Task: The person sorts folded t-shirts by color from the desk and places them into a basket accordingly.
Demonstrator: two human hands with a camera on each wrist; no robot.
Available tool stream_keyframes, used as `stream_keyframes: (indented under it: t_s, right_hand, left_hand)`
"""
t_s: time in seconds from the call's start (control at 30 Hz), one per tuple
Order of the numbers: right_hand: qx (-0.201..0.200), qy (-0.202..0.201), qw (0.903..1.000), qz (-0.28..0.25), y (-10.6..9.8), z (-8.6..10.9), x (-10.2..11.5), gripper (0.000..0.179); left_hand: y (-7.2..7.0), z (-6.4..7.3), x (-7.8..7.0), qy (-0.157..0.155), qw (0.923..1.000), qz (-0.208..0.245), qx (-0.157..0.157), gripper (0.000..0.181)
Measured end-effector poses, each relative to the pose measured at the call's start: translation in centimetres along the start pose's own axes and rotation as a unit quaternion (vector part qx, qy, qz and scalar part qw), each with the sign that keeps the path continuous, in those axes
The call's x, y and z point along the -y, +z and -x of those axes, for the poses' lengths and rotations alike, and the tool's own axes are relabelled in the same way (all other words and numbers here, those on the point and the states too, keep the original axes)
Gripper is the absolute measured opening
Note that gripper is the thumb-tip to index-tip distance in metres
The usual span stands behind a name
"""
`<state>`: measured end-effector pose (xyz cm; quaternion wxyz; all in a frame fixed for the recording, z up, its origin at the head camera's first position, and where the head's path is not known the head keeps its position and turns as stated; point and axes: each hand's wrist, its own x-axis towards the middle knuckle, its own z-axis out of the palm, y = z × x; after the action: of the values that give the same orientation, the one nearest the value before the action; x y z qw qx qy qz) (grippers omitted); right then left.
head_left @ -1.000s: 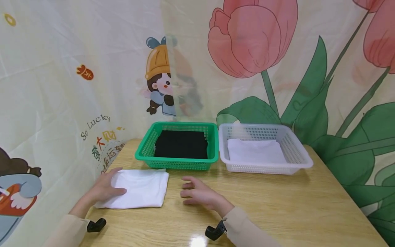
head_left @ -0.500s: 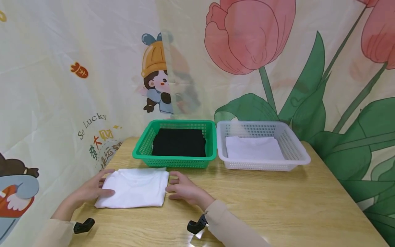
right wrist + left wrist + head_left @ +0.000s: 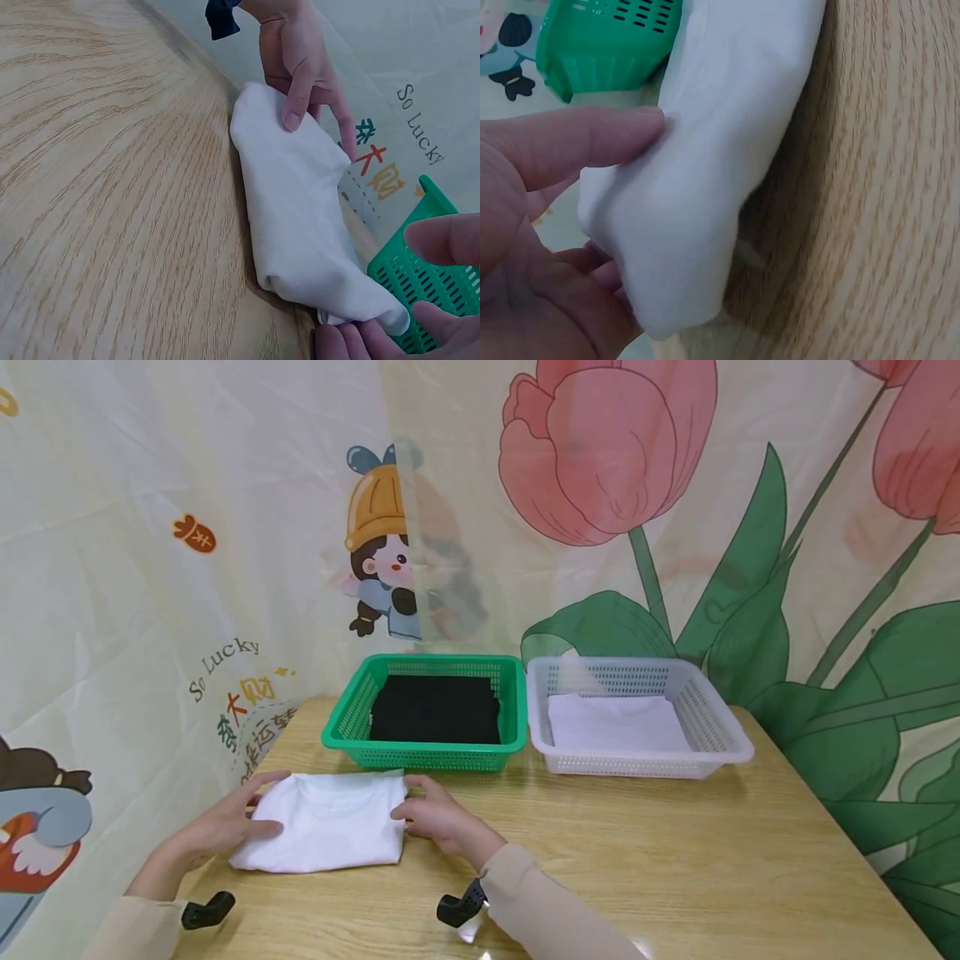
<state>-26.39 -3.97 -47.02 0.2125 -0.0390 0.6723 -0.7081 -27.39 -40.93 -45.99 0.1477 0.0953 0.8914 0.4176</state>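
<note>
A folded white T-shirt (image 3: pixel 330 827), with a faint curved neckline, lies on the table at the left in the head view. At its left end my left hand (image 3: pixel 225 827) pinches it, thumb (image 3: pixel 622 135) on top and the other fingers partly hidden underneath. My right hand (image 3: pixel 438 818) is at the opposite end. In the right wrist view some fingertips (image 3: pixel 356 341) of that hand lie under the shirt's edge, while the thumb (image 3: pixel 442 238) stands apart from the fabric. The shirt (image 3: pixel 292 202) sags and bunches slightly between both hands.
Behind the shirt, a green basket (image 3: pixel 423 753) holds folded black cloth (image 3: pixel 435 710). Beside it, a white basket (image 3: pixel 637 764) holds folded white cloth (image 3: pixel 618 725). Both stand on the wooden table (image 3: pixel 637 852), against a printed curtain (image 3: pixel 247 568).
My right hand has moved left to the shirt's right edge. My left hand has shifted left to its outer end. The shirt's right edge has drawn slightly inward.
</note>
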Motion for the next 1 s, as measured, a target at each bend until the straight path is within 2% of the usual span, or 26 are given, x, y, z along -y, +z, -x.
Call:
stream_keyframes:
  t_s: [0.1, 0.2, 0.37, 0.47, 0.6, 0.7, 0.87, 1.0]
  right_hand:
    - [-0.008, -0.006, 0.9998, 0.014, 0.2, -0.1, 0.1, 0.071]
    - [-0.008, -0.008, 0.9999, 0.008, 0.3, -0.3, 0.2, 0.069]
    - [-0.001, -0.002, 1.0, -0.006, 0.2, -0.6, 0.1, 0.067]
    - [0.005, -0.012, 0.9993, 0.035, 0.2, -0.9, -0.1, 0.067]
    - [0.002, -0.036, 0.9922, 0.12, 0.5, -0.8, 0.0, 0.069]
    - [-0.008, -0.05, 0.9864, 0.156, 0.8, -0.7, 0.2, 0.07]
    - [-0.013, -0.056, 0.9863, 0.154, 1.2, -0.8, 0.3, 0.072]
    - [-0.011, -0.063, 0.9859, 0.154, 1.3, -0.9, 0.1, 0.075]
  left_hand:
    - [0.0, 0.2, 0.2, 0.001, 0.9997, 0.021, 0.014, 0.103]
    - [-0.1, 0.4, 0.6, 0.006, 0.999, 0.038, 0.023, 0.098]
    - [0.2, 0.5, 1.0, 0.015, 0.9976, 0.061, 0.031, 0.072]
    - [0.3, 0.5, 1.1, 0.011, 0.9974, 0.06, 0.038, 0.065]
    - [0.5, 0.5, 1.2, -0.008, 0.998, 0.049, 0.04, 0.07]
    - [0.6, 0.5, 1.2, -0.022, 0.9981, 0.044, 0.037, 0.077]
    - [0.7, 0.5, 1.0, -0.016, 0.9985, 0.044, 0.029, 0.081]
    - [1.0, 0.6, 0.7, -0.005, 0.9996, 0.019, 0.019, 0.084]
